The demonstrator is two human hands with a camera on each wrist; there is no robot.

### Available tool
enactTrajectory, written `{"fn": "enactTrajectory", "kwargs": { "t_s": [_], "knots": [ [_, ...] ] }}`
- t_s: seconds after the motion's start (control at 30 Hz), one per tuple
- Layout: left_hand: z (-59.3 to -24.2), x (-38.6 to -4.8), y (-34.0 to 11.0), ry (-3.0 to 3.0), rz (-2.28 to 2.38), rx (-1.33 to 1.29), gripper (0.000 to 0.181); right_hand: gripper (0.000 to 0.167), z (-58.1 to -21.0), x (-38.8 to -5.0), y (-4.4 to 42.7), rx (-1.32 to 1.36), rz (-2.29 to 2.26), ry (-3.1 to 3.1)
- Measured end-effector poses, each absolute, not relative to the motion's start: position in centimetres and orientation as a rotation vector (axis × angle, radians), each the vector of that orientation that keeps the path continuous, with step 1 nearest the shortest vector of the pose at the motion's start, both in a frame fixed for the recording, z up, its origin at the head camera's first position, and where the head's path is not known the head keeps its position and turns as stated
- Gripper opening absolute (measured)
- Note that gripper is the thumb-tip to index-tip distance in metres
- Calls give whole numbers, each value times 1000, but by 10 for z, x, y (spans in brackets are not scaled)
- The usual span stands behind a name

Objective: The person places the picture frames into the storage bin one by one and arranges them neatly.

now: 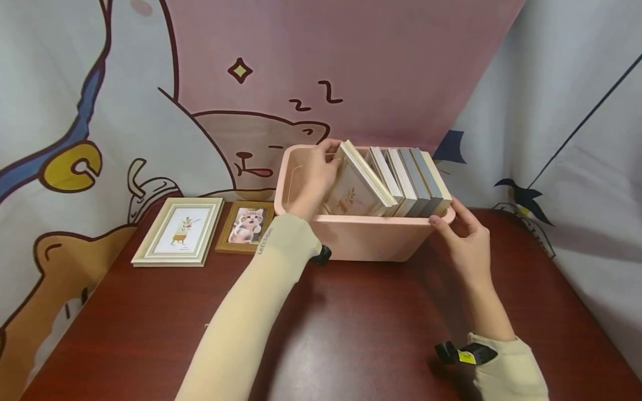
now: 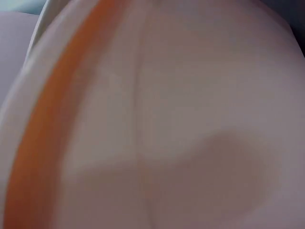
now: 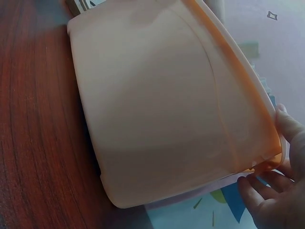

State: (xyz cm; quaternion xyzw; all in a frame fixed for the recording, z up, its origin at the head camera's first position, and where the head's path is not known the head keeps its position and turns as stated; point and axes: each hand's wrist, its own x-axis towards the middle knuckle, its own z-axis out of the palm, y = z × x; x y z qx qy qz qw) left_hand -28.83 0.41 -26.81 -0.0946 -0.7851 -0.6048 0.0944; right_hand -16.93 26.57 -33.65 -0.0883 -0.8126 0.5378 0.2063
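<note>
A pink plastic bin (image 1: 361, 239) stands at the back of the table, filled with several picture frames on edge. My left hand (image 1: 321, 175) reaches inside and grips the upper edge of a cream picture frame (image 1: 353, 192), which leans to the left with its printed picture facing forward. Behind it, white frames (image 1: 398, 172), grey frames (image 1: 418, 181) and a cream frame (image 1: 437, 181) are packed toward the right end. At that end my right hand (image 1: 468, 242) pinches the bin's rim, its thumb on top and fingers around the outside. The left wrist view shows only a blurred pinkish wall.
On the table (image 1: 341, 323), left of the bin, lie a cream frame with a plant print (image 1: 183, 231) and a smaller wooden frame with a kitten photo (image 1: 246, 225). A cartoon-printed curtain (image 1: 401, 67) hangs close behind the bin.
</note>
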Motion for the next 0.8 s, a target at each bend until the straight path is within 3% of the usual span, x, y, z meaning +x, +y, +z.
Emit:
{"fn": "enactTrajectory", "kwargs": {
  "t_s": [0.17, 0.57, 0.63, 0.8],
  "knots": [
    [-269, -289, 7, -2431, -1748, -286, 39, 60, -332, -169, 266, -259, 1488, -2261],
    [-274, -280, 7, -2873, -1969, -396, 105, 62, -335, -169, 265, -312, 1494, -2279],
    [-276, -278, 6, -3039, -1899, -483, 103, 62, -336, -169, 264, -310, 1508, -2281],
    [-276, -280, 3, -3405, -1203, -897, 68, 61, -337, -169, 262, -257, 1542, -2253]
  ]
}}
